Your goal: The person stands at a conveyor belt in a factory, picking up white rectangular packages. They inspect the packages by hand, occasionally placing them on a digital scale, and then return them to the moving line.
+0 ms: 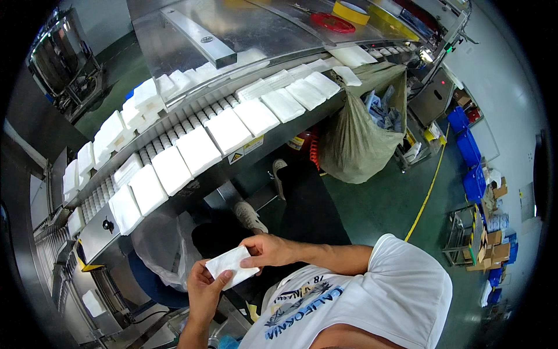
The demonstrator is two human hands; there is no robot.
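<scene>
Both my hands hold a small white folded wipe (231, 266) above my lap, flat and roughly rectangular. My left hand (206, 288) grips its lower left side, thumb on top and fingers beneath. At the upper right corner, my right hand (268, 251) pinches it between thumb and fingers. Beyond my knees, white folded stacks (197, 150) of similar look lie in a row along the near edge of a roller conveyor (189, 123). More white stacks (110, 134) line the far side of the rollers.
A clear plastic bag (165, 250) hangs in a blue bin (152, 285) below the conveyor's near end. To the right hangs a large olive sack (363, 139) with bluish scraps inside. A steel table (261, 29) holds yellow tape (351, 11) and a red lid (332, 22).
</scene>
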